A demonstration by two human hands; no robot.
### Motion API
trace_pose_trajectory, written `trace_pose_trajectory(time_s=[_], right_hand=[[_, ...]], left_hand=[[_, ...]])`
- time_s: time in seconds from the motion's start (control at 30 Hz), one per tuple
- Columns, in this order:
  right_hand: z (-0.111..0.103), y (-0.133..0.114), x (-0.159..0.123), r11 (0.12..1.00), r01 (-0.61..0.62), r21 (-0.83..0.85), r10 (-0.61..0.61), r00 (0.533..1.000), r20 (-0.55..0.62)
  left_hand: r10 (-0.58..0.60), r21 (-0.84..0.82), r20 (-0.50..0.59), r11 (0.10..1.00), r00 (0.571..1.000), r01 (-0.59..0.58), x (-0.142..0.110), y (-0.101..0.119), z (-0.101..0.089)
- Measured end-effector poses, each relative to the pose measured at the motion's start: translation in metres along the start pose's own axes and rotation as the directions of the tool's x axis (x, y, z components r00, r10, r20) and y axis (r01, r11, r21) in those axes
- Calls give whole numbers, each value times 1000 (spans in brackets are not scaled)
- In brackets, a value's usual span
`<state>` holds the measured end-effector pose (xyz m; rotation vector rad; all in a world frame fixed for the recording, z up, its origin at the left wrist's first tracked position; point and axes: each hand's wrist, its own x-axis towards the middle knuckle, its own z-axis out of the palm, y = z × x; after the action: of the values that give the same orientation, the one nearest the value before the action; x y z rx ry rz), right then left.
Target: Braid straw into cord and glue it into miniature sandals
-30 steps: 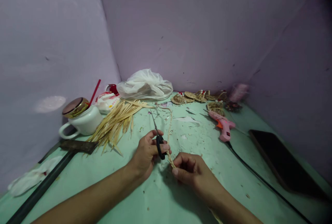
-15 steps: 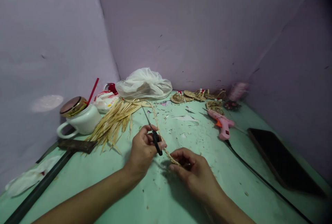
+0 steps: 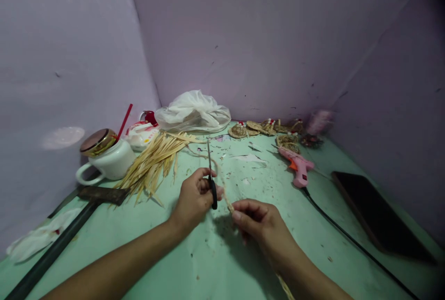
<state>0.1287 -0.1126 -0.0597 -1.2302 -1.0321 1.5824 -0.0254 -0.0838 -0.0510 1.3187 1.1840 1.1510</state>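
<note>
My left hand point(image 3: 193, 198) grips small black-handled scissors point(image 3: 211, 177), blades pointing up and away. My right hand point(image 3: 259, 221) pinches a thin braided straw cord point(image 3: 222, 184) just right of the scissors. The cord runs from my right fingers up past the blades toward the back of the green table point(image 3: 215, 263). Both hands hover close together above the table's middle.
A bundle of straw strips point(image 3: 155, 161), a white mug point(image 3: 111, 161) with a gold lid, a dark blade tool point(image 3: 69, 226) and a white plastic bag point(image 3: 193, 112) lie left and behind. A pink glue gun point(image 3: 297, 168) with black cable, woven straw pieces point(image 3: 257, 128) and a dark phone point(image 3: 373, 214) lie right.
The scissors swung from leaning left to nearly upright. My right hand rose a little and brought the cord's end closer to the blades.
</note>
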Motion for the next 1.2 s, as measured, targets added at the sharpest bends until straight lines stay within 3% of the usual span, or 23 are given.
trace_pose_trajectory(time_s=[0.07, 0.1, 0.2, 0.27, 0.37, 0.77, 1.03, 1.2], right_hand=[[-5, -4, 3, 994, -18, 110, 24, 998, -56], [-7, -6, 4, 989, -17, 148, 28, 997, -72], [-15, -12, 7, 978, -14, 208, 29, 997, -72], [-18, -15, 7, 972, -22, 233, 40, 997, -73], [-19, -17, 7, 967, -36, 253, 63, 993, -99], [-16, -21, 2, 982, -89, 169, 102, 992, -70], [-20, -25, 2, 971, -144, 193, 138, 990, 41], [-21, -23, 3, 962, -162, 217, 149, 986, 76]], left_hand=[[155, 273, 88, 946, 984, -174, -2, 2, -7], [254, 405, 166, 863, 953, -301, -3, 3, -11], [473, 622, 376, 509, 797, -595, -7, 3, -19], [501, 669, 466, 340, 729, -661, -8, 0, -21], [484, 705, 519, 222, 704, -673, -8, -3, -20], [467, 710, 559, 156, 685, -687, -6, -4, -21], [388, 666, 645, 139, 659, -733, -2, -4, -28], [346, 663, 661, 148, 666, -734, -4, -5, -27]])
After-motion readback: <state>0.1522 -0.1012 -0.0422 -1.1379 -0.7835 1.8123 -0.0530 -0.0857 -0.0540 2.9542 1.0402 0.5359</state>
